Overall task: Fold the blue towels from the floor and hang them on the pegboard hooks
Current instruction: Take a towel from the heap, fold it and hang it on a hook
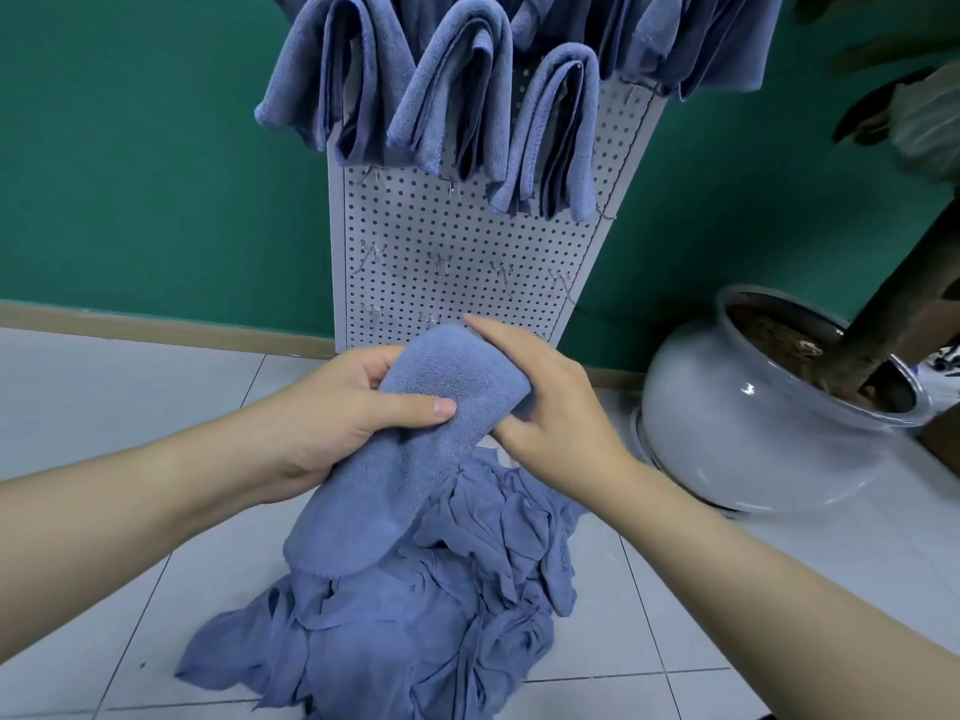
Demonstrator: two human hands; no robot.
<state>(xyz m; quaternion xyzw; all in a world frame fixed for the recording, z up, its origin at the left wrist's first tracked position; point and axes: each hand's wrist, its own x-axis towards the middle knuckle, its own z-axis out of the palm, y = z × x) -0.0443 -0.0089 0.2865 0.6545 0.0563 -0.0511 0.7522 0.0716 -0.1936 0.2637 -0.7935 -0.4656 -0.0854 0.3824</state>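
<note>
Currently, head view: I hold one folded blue towel [415, 439] in front of me, above the pile on the floor. My left hand [337, 418] grips its left side, thumb laid across the top of the cloth and fingers curled under it. My right hand [545, 407] is against the towel's right, far end, fingers wrapped round the fold, index finger stretched along the far edge. The two hands are close together, with only the towel between them. The towel's loose end hangs down to the near left, over the pile.

Pile of towels [415, 615]: crumpled blue cloth on the pale tiled floor [104, 407], directly below my hands.

Pegboard [457, 262]: white, perforated, upright against the green wall [156, 174], just beyond my hands. Hung towels [457, 96] are draped folded over hooks across its upper part. Several bare hooks [439, 262] show in rows lower down; the lowest row sits just behind the held towel.

Right of the pegboard: a round white plant pot [753, 433] on the floor, holding soil and a dark trunk [909, 283].
</note>
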